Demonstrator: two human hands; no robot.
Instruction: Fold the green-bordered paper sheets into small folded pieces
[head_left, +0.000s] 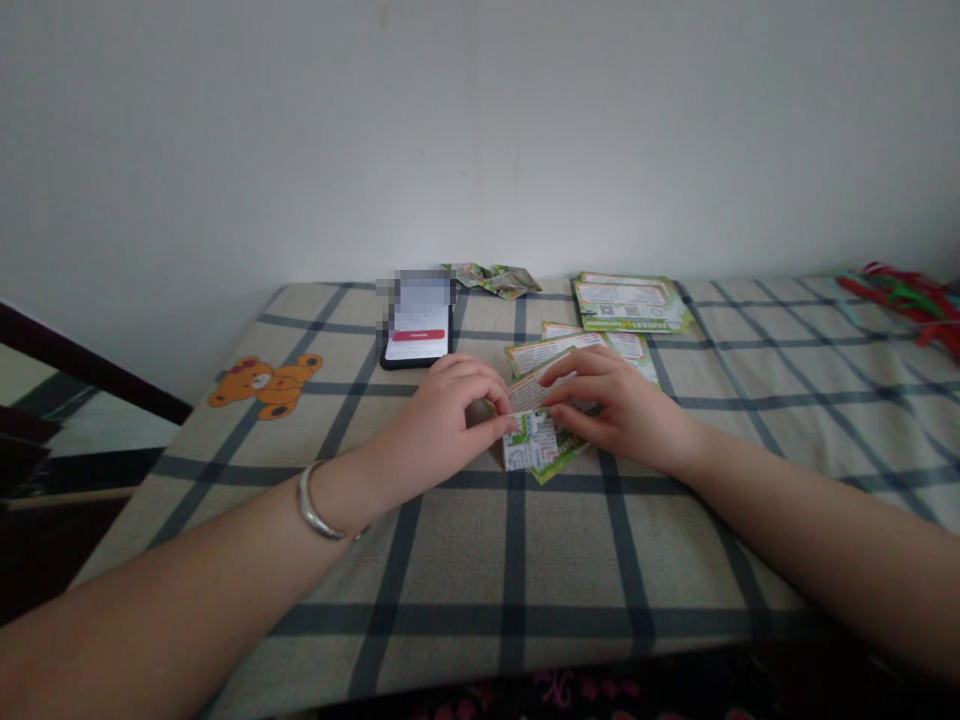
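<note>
A small printed paper (529,450), white with green patches and dark lettering, is pinched at its upper left between the thumb and fingers of my left hand (466,408). My right hand (611,402) has its thumb and fingertips closed on the upper right edge of the same paper. Whether it is a single sheet or folded, I cannot tell. Beneath and behind both hands lie several overlapping green-bordered printed cards (536,354), partly covered by my right hand. One card corner sticks out below the small paper.
A checked cloth (442,560) covers the table. Behind my left hand lies a phone (418,318) with a lit screen. Twisted foil-like wrappers (491,279) and a card stack (634,305) lie near the wall. A bear figure (266,386) is at left, a red-green bundle (911,300) at right.
</note>
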